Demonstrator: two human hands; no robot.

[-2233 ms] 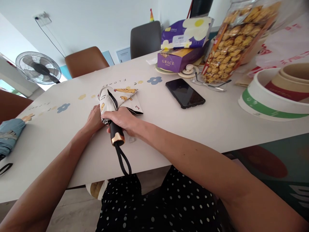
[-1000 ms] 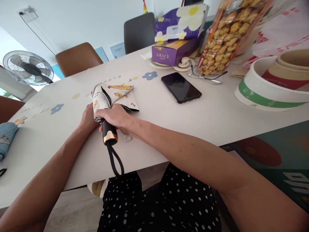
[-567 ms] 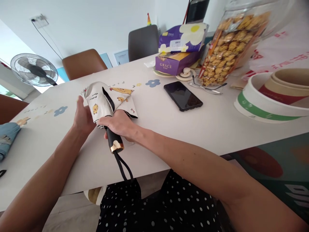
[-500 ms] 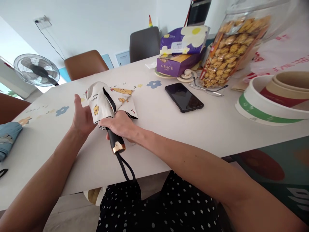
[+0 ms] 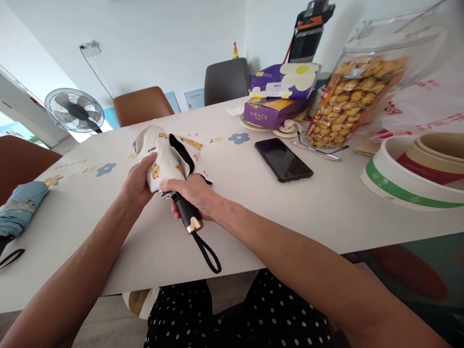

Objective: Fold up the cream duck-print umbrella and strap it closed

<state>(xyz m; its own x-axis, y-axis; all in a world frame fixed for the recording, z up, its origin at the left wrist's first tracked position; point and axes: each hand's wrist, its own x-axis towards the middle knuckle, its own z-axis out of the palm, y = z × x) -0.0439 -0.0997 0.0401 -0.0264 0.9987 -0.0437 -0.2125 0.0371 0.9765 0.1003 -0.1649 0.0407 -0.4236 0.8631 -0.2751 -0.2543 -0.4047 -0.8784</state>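
A folded umbrella (image 5: 165, 154) with white cloth, yellow duck prints and a black lining lies slantwise between my hands, above the near side of the table (image 5: 232, 227). Its black handle with a gold end cap and wrist loop points toward me. My right hand (image 5: 197, 193) is closed round the umbrella where cloth and handle meet, thumb on top. On the left side of the cloth, my left hand (image 5: 139, 181) grips with its thumb on top; its other fingers are hidden underneath. A loose flap of cloth sticks out to the right.
At the left edge lies a blue folded umbrella (image 5: 23, 208). To the right are a black phone (image 5: 283, 159), glasses (image 5: 321, 150), a jar of snacks (image 5: 357, 99), paper bowls (image 5: 406, 193) and purple tissue packs (image 5: 273, 113). Chairs and a fan (image 5: 74, 111) stand beyond.
My left hand has gone from open beside the umbrella to gripping its cloth, thumb on top. My right hand keeps its hold. The view has shifted, so things appear lower and further right.
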